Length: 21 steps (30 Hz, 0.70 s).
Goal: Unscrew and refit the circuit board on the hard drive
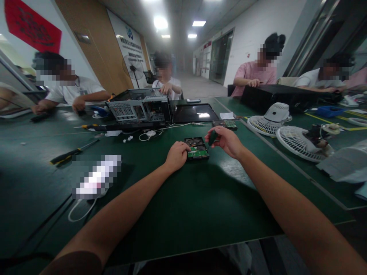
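A hard drive (197,146) lies on the green table (183,206) with its green circuit board facing up. My left hand (177,154) is curled against its left edge and holds it in place. My right hand (226,140) hovers just right of the drive, fingers closed round the dark green handle of a screwdriver (212,137) that points down toward the drive.
An open computer case (140,109) and its black side panel (194,113) lie behind the drive. A second circuit board (226,124), two screwdrivers (73,152), white fan parts (289,130) at right. Several other people sit round the table.
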### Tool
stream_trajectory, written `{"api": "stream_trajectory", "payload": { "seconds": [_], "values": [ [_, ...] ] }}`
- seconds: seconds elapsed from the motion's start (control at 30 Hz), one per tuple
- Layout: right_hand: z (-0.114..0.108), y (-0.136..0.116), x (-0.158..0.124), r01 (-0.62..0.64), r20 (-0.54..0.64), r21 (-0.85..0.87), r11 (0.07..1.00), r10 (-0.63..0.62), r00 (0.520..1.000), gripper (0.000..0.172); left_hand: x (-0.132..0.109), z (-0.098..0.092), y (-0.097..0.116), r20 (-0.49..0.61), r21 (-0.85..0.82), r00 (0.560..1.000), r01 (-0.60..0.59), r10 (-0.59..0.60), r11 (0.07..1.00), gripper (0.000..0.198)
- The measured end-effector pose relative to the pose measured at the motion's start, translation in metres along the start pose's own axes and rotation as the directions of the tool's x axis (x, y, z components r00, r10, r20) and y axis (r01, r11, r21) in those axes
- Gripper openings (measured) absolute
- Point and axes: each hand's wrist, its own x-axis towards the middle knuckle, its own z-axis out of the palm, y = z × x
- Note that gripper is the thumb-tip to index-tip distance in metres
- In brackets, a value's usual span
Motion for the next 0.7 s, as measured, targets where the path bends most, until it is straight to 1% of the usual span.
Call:
{"api": "stream_trajectory", "payload": {
  "seconds": [0.17, 0.27, 0.43, 0.53, 0.7],
  "values": [
    [-0.0003, -0.0022, -0.0013, 0.018, -0.021, -0.096, 0.995, -0.02, 1.0, 0.025, -0.0007, -0.001, 0.0001, -0.003, -0.001, 1.0, -0.009, 0.009, 1.0, 0.028],
    [0.0003, -0.0021, -0.0011, 0.034, -0.028, -0.108, 0.994, -0.038, 0.999, 0.022, -0.0012, -0.0014, 0.0002, -0.007, -0.004, 1.0, -0.016, 0.016, 1.0, 0.027],
    [0.0025, -0.0018, -0.0015, 0.032, -0.003, -0.059, 0.998, -0.032, 0.999, 0.021, -0.0008, -0.0011, 0.0006, -0.017, -0.01, 1.0, -0.017, 0.017, 1.0, 0.027],
    [0.0021, -0.0002, -0.0009, 0.017, -0.007, -0.02, 1.0, -0.017, 1.0, 0.023, -0.0002, -0.0007, 0.0009, -0.017, -0.008, 1.0, -0.014, 0.014, 1.0, 0.027],
    [-0.0006, 0.0028, 0.0022, -0.016, 0.002, 0.098, 0.995, 0.016, 1.0, 0.034, 0.0001, -0.0004, 0.0012, -0.011, -0.003, 1.0, -0.011, 0.011, 1.0, 0.027]
  ]
}}
